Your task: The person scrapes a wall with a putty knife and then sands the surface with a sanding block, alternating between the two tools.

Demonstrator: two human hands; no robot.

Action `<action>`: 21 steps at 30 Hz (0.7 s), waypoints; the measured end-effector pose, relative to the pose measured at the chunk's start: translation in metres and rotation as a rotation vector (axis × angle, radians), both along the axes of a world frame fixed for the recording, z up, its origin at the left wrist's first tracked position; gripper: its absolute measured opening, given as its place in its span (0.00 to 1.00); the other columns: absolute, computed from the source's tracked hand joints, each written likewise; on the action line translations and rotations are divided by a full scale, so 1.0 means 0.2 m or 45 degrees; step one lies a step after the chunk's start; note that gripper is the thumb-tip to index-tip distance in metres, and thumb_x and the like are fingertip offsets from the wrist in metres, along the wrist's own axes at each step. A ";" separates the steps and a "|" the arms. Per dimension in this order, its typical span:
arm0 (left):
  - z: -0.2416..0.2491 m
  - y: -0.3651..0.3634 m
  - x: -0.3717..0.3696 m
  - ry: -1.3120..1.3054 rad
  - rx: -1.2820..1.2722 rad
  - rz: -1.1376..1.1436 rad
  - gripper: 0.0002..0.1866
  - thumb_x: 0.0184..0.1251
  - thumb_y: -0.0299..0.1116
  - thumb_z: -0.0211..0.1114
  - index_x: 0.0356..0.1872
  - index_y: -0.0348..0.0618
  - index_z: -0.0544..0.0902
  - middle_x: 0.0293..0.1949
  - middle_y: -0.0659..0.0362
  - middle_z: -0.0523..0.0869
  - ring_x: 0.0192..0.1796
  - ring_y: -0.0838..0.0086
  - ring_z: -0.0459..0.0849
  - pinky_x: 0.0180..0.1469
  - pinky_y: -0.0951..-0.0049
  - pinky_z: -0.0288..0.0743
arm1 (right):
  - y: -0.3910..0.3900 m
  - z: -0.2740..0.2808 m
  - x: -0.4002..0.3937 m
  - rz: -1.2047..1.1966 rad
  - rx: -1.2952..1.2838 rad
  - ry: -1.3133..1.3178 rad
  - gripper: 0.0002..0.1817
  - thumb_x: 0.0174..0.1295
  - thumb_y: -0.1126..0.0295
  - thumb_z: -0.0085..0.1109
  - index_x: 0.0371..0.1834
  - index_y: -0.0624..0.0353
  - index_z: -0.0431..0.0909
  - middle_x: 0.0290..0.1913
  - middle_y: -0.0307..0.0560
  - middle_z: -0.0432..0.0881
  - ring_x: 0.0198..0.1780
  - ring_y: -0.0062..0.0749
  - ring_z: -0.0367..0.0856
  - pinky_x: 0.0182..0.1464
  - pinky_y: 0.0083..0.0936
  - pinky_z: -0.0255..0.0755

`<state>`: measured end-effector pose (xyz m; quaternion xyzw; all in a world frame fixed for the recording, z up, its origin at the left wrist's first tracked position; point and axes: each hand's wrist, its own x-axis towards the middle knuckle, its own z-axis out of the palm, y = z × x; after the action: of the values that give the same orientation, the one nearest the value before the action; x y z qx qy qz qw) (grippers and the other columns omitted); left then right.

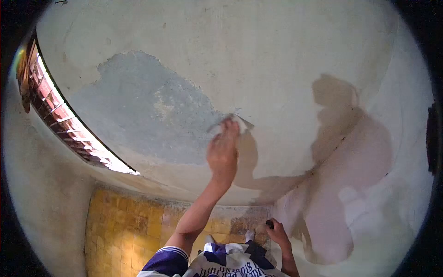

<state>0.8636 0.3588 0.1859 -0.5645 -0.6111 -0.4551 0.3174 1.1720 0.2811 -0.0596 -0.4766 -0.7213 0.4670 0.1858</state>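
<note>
My left hand (223, 154) reaches up to the wall, its fingers pinched at the right edge of a bare grey patch (147, 111). A thin, pale flap of peeling paint (242, 123) sticks out beside the fingertips, with a dark shadowed edge. The hand is slightly blurred. Around the patch lies cream-coloured paint (277, 60) with a ragged border. Low at the right, my right hand (278, 234) is closed around a small black object (269, 224), perhaps a tool handle; most of it is hidden in the fist.
A barred window opening (60, 108) lets in bright light on the left. Below are yellow floor tiles (124, 221) and my feet (249, 236). A side wall (364, 203) meets the painted wall at the right, with my shadow (334, 120) across both.
</note>
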 end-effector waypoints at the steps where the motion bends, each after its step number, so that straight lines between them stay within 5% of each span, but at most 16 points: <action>1: -0.06 0.00 0.07 -0.021 -0.098 -0.024 0.29 0.53 0.15 0.63 0.58 0.47 0.80 0.54 0.53 0.86 0.51 0.65 0.87 0.46 0.68 0.80 | 0.01 -0.02 0.02 0.012 -0.022 -0.027 0.18 0.64 0.58 0.63 0.41 0.65 0.76 0.30 0.55 0.81 0.32 0.37 0.80 0.39 0.35 0.73; 4: -0.12 -0.04 0.19 -0.027 -0.326 -0.562 0.27 0.55 0.14 0.62 0.57 0.48 0.82 0.54 0.53 0.86 0.50 0.65 0.87 0.45 0.68 0.81 | 0.05 -0.06 0.05 0.042 -0.093 -0.069 0.17 0.64 0.59 0.63 0.41 0.65 0.76 0.30 0.56 0.82 0.33 0.37 0.80 0.40 0.34 0.73; 10: 0.11 -0.03 0.00 -0.141 0.505 0.224 0.22 0.58 0.15 0.60 0.52 0.47 0.85 0.51 0.52 0.87 0.47 0.61 0.87 0.46 0.66 0.81 | 0.19 -0.15 0.14 0.200 -0.111 -0.029 0.18 0.59 0.60 0.70 0.43 0.64 0.81 0.36 0.51 0.86 0.38 0.31 0.83 0.45 0.29 0.75; 13: -0.04 0.01 0.03 -0.215 0.105 -0.062 0.22 0.56 0.15 0.63 0.52 0.46 0.85 0.49 0.56 0.88 0.47 0.57 0.88 0.48 0.64 0.80 | 0.24 -0.14 0.13 0.277 -0.110 0.029 0.21 0.53 0.59 0.76 0.42 0.64 0.85 0.38 0.49 0.88 0.39 0.28 0.84 0.46 0.26 0.76; 15: -0.22 -0.07 0.01 -0.120 -1.076 -0.575 0.22 0.59 0.17 0.61 0.55 0.44 0.83 0.50 0.56 0.88 0.46 0.57 0.88 0.48 0.65 0.80 | 0.30 -0.05 0.11 0.286 -0.180 -0.024 0.22 0.49 0.58 0.79 0.41 0.63 0.86 0.38 0.49 0.88 0.40 0.27 0.84 0.46 0.26 0.76; 17: -0.25 -0.22 0.15 -0.374 -0.903 -0.858 0.18 0.64 0.21 0.60 0.54 0.44 0.83 0.50 0.54 0.87 0.46 0.58 0.88 0.48 0.66 0.80 | 0.33 0.01 0.09 0.318 -0.099 0.003 0.21 0.47 0.59 0.80 0.36 0.65 0.86 0.35 0.48 0.87 0.38 0.26 0.84 0.44 0.26 0.77; 19: -0.41 -0.35 0.19 -0.803 -0.546 -0.787 0.14 0.69 0.25 0.59 0.53 0.44 0.84 0.50 0.52 0.87 0.46 0.65 0.89 0.48 0.68 0.80 | 0.38 0.07 0.06 0.333 0.006 0.016 0.19 0.47 0.61 0.81 0.33 0.66 0.85 0.31 0.46 0.86 0.35 0.25 0.82 0.42 0.26 0.77; 21: -0.55 -0.54 0.24 -1.072 -0.593 -0.420 0.13 0.71 0.28 0.60 0.53 0.44 0.85 0.51 0.52 0.87 0.50 0.73 0.88 0.49 0.71 0.79 | 0.40 0.10 0.05 0.327 0.116 -0.006 0.18 0.48 0.64 0.80 0.30 0.65 0.82 0.27 0.43 0.83 0.32 0.23 0.80 0.38 0.26 0.76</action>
<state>0.9110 0.2507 0.0751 -0.4770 -0.6739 -0.5390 -0.1668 1.1815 0.3614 -0.0388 -0.3724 -0.7973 0.4527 0.1441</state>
